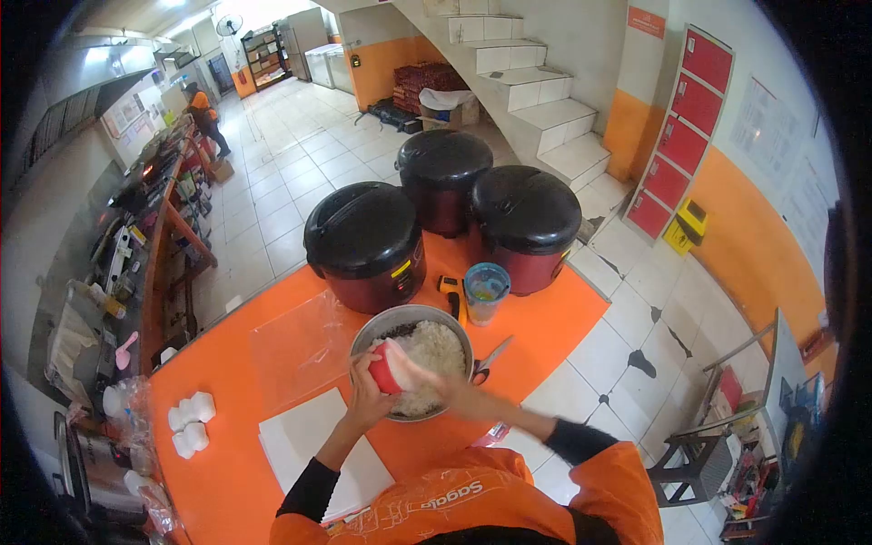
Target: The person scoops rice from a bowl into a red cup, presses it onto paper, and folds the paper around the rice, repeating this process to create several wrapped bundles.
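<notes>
My left hand (367, 392) grips a small red bowl (387, 367), tilted on its side over a round metal pot (360, 338). White rice (436, 349) fills much of the pot, with a dark patch showing at its back left. Across the mouth of the red bowl lies my right hand (434, 381), smeared by motion, so its fingers cannot be made out. What the bowl holds is hidden behind that hand. Scissors (490, 360) rest on the orange table just right of the pot.
Three lidded rice cookers (365, 238) stand at the table's back. Near them are a blue-rimmed plastic cup (486, 289) and a yellow-black handheld device (451, 292). White sheets (313, 436), clear plastic (295, 350) and several white wrapped portions (193, 413) lie left. A person (202, 118) stands far off.
</notes>
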A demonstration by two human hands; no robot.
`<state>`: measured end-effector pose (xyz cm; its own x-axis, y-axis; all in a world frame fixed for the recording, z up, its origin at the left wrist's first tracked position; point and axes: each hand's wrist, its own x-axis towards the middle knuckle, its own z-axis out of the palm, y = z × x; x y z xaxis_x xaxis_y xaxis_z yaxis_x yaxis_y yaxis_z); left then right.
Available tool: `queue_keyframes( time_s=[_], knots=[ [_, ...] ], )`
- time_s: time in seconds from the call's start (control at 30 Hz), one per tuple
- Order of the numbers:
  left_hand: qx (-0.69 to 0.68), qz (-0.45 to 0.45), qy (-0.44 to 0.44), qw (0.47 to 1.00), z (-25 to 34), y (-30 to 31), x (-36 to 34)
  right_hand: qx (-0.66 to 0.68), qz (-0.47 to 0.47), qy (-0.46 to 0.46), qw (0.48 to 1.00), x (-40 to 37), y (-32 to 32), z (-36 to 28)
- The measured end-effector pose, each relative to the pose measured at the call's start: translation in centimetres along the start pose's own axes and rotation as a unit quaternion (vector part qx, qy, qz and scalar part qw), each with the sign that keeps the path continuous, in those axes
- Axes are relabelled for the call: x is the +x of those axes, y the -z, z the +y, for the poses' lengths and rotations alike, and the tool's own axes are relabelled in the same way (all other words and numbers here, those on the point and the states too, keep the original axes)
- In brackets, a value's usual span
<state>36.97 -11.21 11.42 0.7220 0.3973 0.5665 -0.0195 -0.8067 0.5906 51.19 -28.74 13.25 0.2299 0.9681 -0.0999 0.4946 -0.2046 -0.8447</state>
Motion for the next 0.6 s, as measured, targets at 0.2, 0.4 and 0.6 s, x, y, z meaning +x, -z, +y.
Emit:
queue_keyframes(
  time_s=[0.2,0.4,0.6],
  knots=[
    [0.031,0.026,0.063,0.997,1.7,0.0,-0.3,0.057,0.007,-0.013,0.998,-0.6,2.4,-3.2],
    [-0.188,0.235,0.201,0.932,0.5,-1.8,-1.1,-0.024,0.042,-0.012,0.999,-3.8,-1.2,-6.4],
    [-0.101,0.234,0.054,0.965,0.7,-1.9,-1.6,-0.046,0.13,0.037,0.99,-1.5,-2.8,-3.1]
  ],
)
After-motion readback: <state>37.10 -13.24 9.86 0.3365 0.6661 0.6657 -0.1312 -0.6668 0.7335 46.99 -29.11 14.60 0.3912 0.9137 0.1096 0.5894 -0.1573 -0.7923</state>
